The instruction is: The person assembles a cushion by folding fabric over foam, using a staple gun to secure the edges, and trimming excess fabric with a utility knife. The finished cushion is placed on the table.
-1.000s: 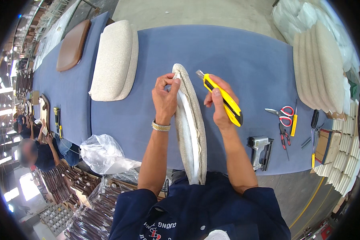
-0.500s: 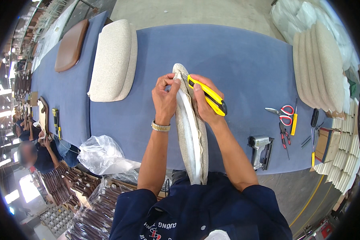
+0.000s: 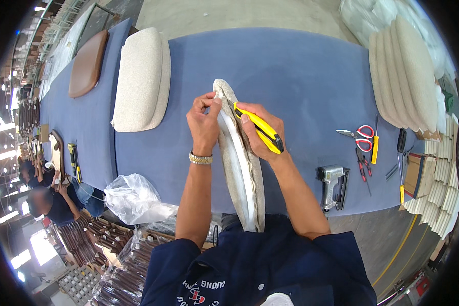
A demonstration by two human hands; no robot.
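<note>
A long beige fabric cushion [image 3: 258, 196] stands on edge in front of me, its open side facing up and white padding [image 3: 234, 145] showing along the slit. My left hand [image 3: 203, 125], with a metal-band watch [image 3: 200, 158] on the wrist, pinches the cover's edge near the far end. In my right hand [image 3: 266, 133] is a yellow and black utility knife [image 3: 261, 126]. Its tip points at the slit beside my left fingertips; the blade itself is hard to make out. The right fingers also rest against the cushion's right side.
Beige cushions [image 3: 139, 76] lie left on the blue table [image 3: 301, 71], and several more [image 3: 400, 76] stand at the right. Scissors [image 3: 363, 133], pliers [image 3: 362, 163], a yellow-handled screwdriver [image 3: 375, 145] and a staple gun [image 3: 333, 186] lie right. A plastic bag [image 3: 132, 199] sits left; people work beyond.
The whole view has shifted slightly. My hands and the cushion's far end sit a little further left, and the knife keeps its place at the slit. Both grips stay the same.
</note>
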